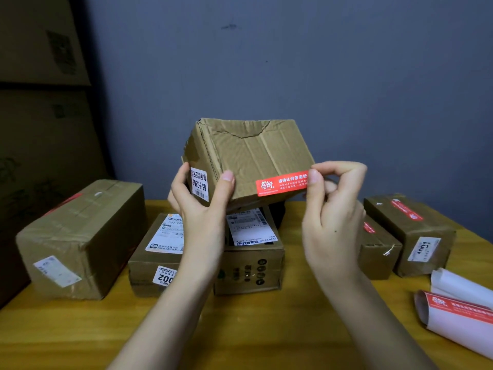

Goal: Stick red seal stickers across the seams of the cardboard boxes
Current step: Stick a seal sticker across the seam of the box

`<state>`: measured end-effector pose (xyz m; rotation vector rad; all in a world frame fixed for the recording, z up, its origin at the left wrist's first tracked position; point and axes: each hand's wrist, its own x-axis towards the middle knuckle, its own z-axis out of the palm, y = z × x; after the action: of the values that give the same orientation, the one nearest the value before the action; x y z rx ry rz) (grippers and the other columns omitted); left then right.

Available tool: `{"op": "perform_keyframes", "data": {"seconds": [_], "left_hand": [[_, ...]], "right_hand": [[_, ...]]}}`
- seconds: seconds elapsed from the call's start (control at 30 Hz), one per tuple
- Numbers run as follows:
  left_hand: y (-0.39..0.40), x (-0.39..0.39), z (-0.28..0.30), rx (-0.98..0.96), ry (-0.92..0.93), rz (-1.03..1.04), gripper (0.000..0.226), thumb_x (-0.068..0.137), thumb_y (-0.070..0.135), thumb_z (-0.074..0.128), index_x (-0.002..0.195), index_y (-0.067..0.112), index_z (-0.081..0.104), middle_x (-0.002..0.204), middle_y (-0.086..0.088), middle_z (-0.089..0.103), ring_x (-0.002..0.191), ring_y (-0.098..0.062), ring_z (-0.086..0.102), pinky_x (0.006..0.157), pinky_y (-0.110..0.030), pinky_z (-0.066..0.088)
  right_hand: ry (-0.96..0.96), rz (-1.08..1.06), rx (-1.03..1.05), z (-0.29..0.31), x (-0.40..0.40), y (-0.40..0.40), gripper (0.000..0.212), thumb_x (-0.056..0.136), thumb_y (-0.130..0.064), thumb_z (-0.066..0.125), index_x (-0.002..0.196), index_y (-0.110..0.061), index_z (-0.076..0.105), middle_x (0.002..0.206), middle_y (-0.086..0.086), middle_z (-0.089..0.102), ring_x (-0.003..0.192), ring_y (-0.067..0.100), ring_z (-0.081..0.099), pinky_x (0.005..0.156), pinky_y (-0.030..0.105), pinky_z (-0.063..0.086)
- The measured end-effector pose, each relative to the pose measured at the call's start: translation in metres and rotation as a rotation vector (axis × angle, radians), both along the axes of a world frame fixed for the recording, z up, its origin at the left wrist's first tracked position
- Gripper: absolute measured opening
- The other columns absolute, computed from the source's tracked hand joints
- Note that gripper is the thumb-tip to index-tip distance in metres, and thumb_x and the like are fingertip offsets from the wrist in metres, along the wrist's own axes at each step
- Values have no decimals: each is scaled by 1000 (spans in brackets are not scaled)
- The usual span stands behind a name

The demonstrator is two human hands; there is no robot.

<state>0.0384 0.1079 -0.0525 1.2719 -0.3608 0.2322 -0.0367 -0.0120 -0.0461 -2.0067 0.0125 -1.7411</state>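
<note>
— Six boxes in all: five on a yellow wood table (266, 329), one held up (248, 158) above them. Grey-blue wall (346, 76) behind; tall dark cartons (40, 102) stacked at far left

— And on the table itself?

— Big taped box (80, 236) at left, red strip on its top edge. Two labelled boxes in the middle, one marked 002 (157, 252), the other (250, 263) carrying a white shipping label. Two more at right (378, 247) (410, 231), both already bearing red seals. Curled sticker sheet (458, 316) at the right edge, one red seal showing on it, white backing roll just behind

— Where's the seal being worked?

— Red sticker (282, 182) laid on the near lower edge of the raised box, left end flat on the cardboard, right end reaching the corner, pinched there between thumb and forefinger of the right hand (333, 209)

— And the left?

— Left hand (202, 198) gripping the box's near-left corner, thumb on the top face, fingers wrapped round the side with the 65-3-3306 label. Box tilted toward the camera, clear of the table

— Arm pose?

— Both forearms rising from the bottom edge, wrists bent back, palms facing away
</note>
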Motion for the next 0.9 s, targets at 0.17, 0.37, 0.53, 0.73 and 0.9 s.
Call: {"op": "perform_keyframes", "data": {"seconds": [0.17, 0.37, 0.53, 0.73, 0.9], "left_hand": [[-1, 3, -3, -5, 33, -53, 81, 55, 70, 63, 126, 48, 31, 141, 10, 28, 127, -14, 45, 107, -42, 40], [0, 8, -4, -16, 94, -116, 79, 57, 72, 64, 125, 49, 33, 142, 7, 35, 126, -15, 47, 107, -42, 39], [4, 7, 4, -7, 216, -192, 94, 51, 72, 66, 135, 44, 34, 140, 2, 38, 122, -17, 50, 104, -43, 42], [15, -4, 20, -53, 341, -363, 55, 78, 59, 62, 126, 35, 52, 117, 3, 65, 102, -15, 65, 82, -38, 53], [25, -20, 29, 29, 343, -447, 59, 75, 72, 51, 123, 39, 55, 114, 4, 68, 106, -19, 63, 75, -38, 50]], "right_hand": [[-3, 89, 66, 4, -3, -4, 10, 101, -30, 37, 102, -20, 37, 63, -17, 46, 51, 0, 49, 46, 14, 32], [24, 361, 314, 17, -13, 0, 8, 101, -23, 42, 96, -28, 43, 85, -4, 69, 80, 19, 66, 66, 37, 54], [114, 526, 503, 26, -16, -13, 5, 90, -31, 60, 88, -33, 64, 120, -15, 61, 110, 0, 57, 87, 21, 46], [153, 681, 618, 33, -26, -24, 12, 77, -42, 73, 78, -30, 72, 131, -21, 57, 119, -8, 51, 98, 21, 41], [192, 726, 636, 36, -37, -17, 8, 77, -39, 72, 74, -32, 73, 133, -23, 55, 126, -1, 48, 112, 39, 34]]}}
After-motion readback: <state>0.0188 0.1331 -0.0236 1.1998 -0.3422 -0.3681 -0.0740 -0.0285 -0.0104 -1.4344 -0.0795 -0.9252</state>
